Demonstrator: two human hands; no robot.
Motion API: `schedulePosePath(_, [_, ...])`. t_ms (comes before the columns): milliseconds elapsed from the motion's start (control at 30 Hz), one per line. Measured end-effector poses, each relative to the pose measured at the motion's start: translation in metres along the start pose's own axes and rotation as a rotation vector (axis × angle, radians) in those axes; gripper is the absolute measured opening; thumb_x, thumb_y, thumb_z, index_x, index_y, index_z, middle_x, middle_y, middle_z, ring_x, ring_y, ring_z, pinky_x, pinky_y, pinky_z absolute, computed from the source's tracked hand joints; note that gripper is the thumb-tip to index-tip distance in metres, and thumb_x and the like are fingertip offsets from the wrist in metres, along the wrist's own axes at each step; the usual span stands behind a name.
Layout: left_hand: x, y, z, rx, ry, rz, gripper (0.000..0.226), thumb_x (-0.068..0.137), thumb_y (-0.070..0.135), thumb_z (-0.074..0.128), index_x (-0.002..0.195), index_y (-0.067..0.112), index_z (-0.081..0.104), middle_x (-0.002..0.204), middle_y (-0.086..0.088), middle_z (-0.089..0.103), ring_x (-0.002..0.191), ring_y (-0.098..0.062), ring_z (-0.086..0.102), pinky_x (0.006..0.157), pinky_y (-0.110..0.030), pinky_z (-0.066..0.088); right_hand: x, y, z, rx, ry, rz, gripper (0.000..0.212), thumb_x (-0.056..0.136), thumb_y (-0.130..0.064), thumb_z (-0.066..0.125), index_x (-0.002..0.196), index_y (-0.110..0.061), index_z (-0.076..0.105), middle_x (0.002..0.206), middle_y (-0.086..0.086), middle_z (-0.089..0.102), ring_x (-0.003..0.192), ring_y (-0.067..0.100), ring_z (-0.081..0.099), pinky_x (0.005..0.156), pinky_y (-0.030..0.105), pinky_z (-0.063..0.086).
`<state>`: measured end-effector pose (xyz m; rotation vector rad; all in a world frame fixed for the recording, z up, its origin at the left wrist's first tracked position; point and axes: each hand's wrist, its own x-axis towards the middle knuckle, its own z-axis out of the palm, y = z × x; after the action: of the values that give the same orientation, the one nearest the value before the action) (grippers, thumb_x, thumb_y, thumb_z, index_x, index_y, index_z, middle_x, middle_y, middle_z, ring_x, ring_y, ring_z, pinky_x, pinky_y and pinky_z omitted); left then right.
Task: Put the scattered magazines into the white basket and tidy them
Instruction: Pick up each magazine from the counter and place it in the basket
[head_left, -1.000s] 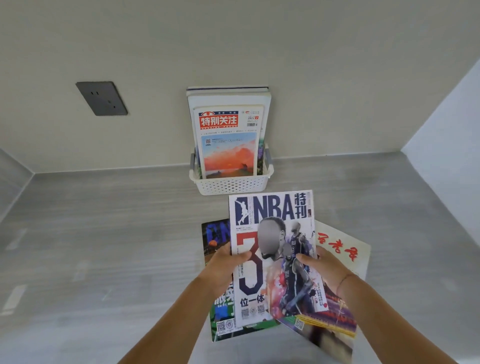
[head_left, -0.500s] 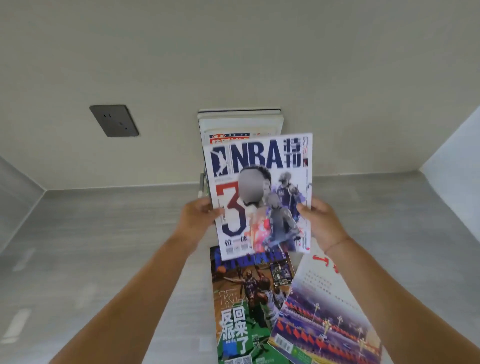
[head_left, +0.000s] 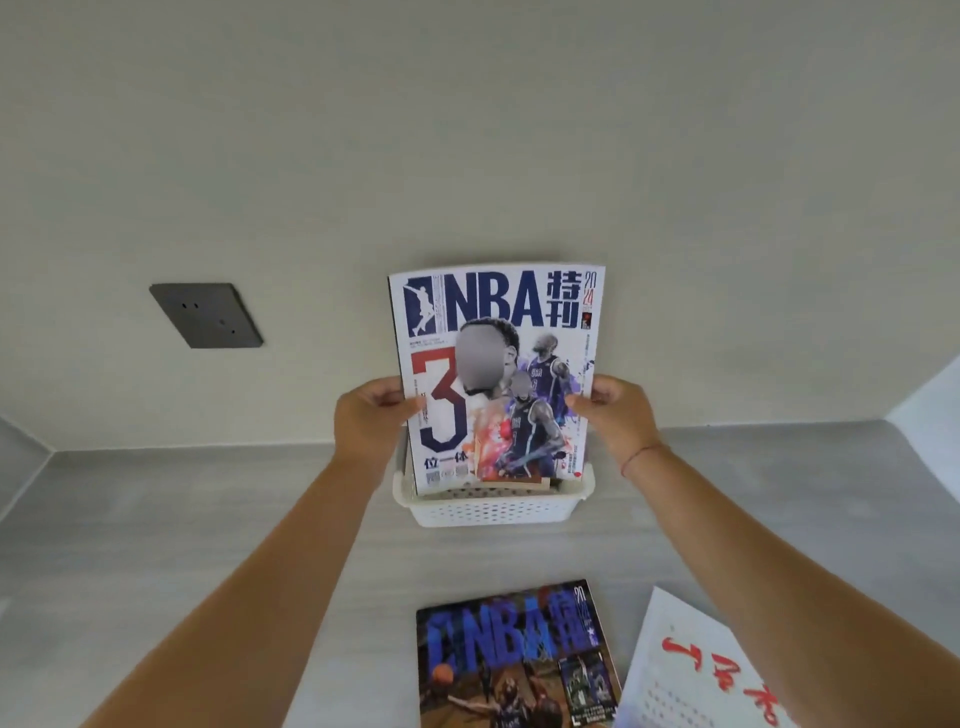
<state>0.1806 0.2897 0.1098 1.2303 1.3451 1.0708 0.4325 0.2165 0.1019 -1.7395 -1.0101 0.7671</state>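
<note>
A white NBA magazine (head_left: 498, 312) with a big red "3" stands upright, its lower edge inside the white basket (head_left: 488, 512) at the wall. My left hand (head_left: 366, 418) grips its left edge and my right hand (head_left: 621, 415) grips its right edge. It hides the magazines standing behind it in the basket. On the counter near me lie a dark NBA magazine (head_left: 514, 660) and, to its right, a white magazine with red writing (head_left: 691, 670), partly under my right forearm.
A dark wall socket (head_left: 206, 315) sits on the wall to the left of the basket. The grey counter (head_left: 182, 525) runs to side walls at far left and right.
Both hands carried the white NBA magazine from above the counter pile forward to the basket, and its lower edge now sits inside. The two other magazines stayed on the counter.
</note>
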Motion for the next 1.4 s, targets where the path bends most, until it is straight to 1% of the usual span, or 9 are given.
schedulePosePath(100, [0.007,-0.024,0.007,0.034,0.052,-0.048,0.020,0.070,0.000,0.076,0.073,0.020,0.071,0.066,0.009,0.073,0.056,-0.002,0.067,0.049,-0.011,0.049,0.007,0.023,0.011,-0.027,0.009,0.045,0.010,0.081,-0.011,0.068,0.074,-0.019,0.069,0.076,0.003,0.073,0.081,0.032,0.070,0.079,0.044,0.057])
schedulePosePath(267, [0.015,-0.052,0.007,0.168,0.157,-0.101,0.019,0.067,0.018,0.081,0.075,0.017,0.063,0.076,0.002,0.070,0.055,-0.010,0.063,0.037,-0.015,0.044,0.018,0.049,0.024,-0.081,0.024,0.088,0.016,0.081,-0.016,0.068,0.082,0.000,0.066,0.081,0.019,0.071,0.070,0.032,0.063,0.075,0.046,0.055])
schedulePosePath(367, [0.019,-0.058,0.003,0.166,0.149,-0.109,0.031,0.069,0.023,0.081,0.093,0.017,0.063,0.083,0.002,0.065,0.061,-0.006,0.061,0.036,-0.007,0.039,0.023,0.055,0.025,-0.084,0.093,0.110,0.021,0.079,-0.023,0.070,0.091,-0.010,0.060,0.084,0.002,0.068,0.078,0.023,0.065,0.076,0.039,0.054])
schedulePosePath(533, [0.021,-0.061,0.002,0.132,0.059,-0.135,0.036,0.073,0.022,0.077,0.108,0.015,0.067,0.087,0.002,0.072,0.052,0.005,0.062,0.041,-0.004,0.041,0.029,0.051,0.028,-0.054,0.073,0.127,0.043,0.079,-0.025,0.071,0.117,-0.016,0.053,0.099,0.002,0.065,0.088,0.022,0.064,0.082,0.038,0.052])
schedulePosePath(733, [0.021,-0.063,0.005,0.119,0.064,-0.167,0.019,0.076,0.024,0.074,0.095,0.022,0.075,0.080,0.000,0.076,0.042,-0.002,0.059,0.045,-0.017,0.047,0.032,0.046,0.034,-0.170,0.085,0.056,0.013,0.081,-0.021,0.067,0.090,-0.012,0.066,0.086,0.003,0.070,0.083,0.024,0.066,0.066,0.026,0.048])
schedulePosePath(967, [0.013,-0.061,0.007,0.087,0.085,-0.178,0.016,0.075,0.026,0.075,0.091,0.024,0.072,0.083,0.001,0.074,0.061,-0.009,0.064,0.061,-0.024,0.052,0.026,0.040,0.032,-0.260,0.018,0.048,0.028,0.083,-0.025,0.065,0.106,-0.009,0.062,0.111,0.012,0.063,0.096,0.027,0.063,0.084,0.036,0.050])
schedulePosePath(1133, [-0.017,-0.064,0.005,0.117,0.157,-0.128,0.014,0.078,0.027,0.072,0.088,0.027,0.063,0.088,0.011,0.064,0.078,-0.010,0.061,0.064,-0.019,0.044,-0.022,0.057,0.008,-0.240,0.055,0.050,0.054,0.083,-0.031,0.065,0.131,-0.013,0.048,0.129,0.005,0.046,0.114,0.019,0.052,0.093,0.027,0.040])
schedulePosePath(1300, [-0.087,-0.089,0.017,0.225,0.299,-0.082,0.033,0.081,0.028,0.069,0.111,0.018,0.058,0.109,0.002,0.054,0.096,-0.013,0.055,0.078,-0.027,0.043,-0.111,0.112,-0.039,-0.332,0.123,0.240,0.054,0.079,-0.026,0.070,0.128,-0.013,0.051,0.131,0.010,0.046,0.122,0.026,0.048,0.100,0.032,0.037])
schedulePosePath(1400, [-0.143,-0.109,0.043,0.258,0.084,-0.216,0.028,0.084,0.030,0.064,0.109,0.020,0.057,0.108,0.002,0.058,0.094,-0.013,0.056,0.076,-0.026,0.042,-0.172,0.145,-0.065,-0.429,0.230,0.445,0.054,0.077,-0.033,0.071,0.125,-0.016,0.053,0.133,0.011,0.047,0.122,0.033,0.047,0.102,0.042,0.038])
